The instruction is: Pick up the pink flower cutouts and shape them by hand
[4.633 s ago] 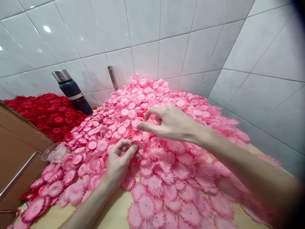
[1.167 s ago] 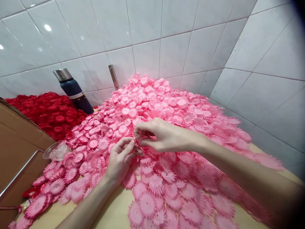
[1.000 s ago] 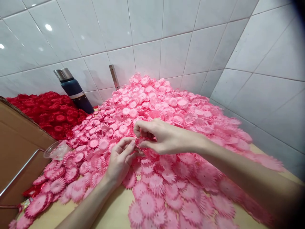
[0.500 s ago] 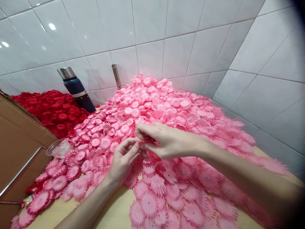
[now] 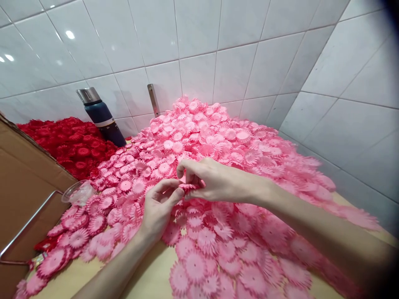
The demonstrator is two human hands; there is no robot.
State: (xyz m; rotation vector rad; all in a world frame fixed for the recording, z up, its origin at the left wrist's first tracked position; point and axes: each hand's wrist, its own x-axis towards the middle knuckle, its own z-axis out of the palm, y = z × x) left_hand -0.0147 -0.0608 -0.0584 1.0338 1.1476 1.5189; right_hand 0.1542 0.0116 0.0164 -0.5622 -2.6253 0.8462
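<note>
Pinching one small pink fringed fabric flower disc [image 5: 189, 186] between both hands now, left hand [image 5: 158, 205] and right hand [image 5: 212, 180] drawn together since a second ago, thumbs and forefingers closed narrow on it; right fingers spread wide and empty over the heap some seconds back. Disc held just above the pink flower heap [image 5: 218, 141], at 12 o'clock from the left wrist. Counted: two hands, one dark blue steel-capped flask [image 5: 101, 118] at 10 o'clock, one red flower heap [image 5: 68, 143], one clear plastic cup [image 5: 76, 193], one cardboard box [image 5: 25, 182], pink discs beyond counting on the wooden desk [image 5: 149, 282].
</note>
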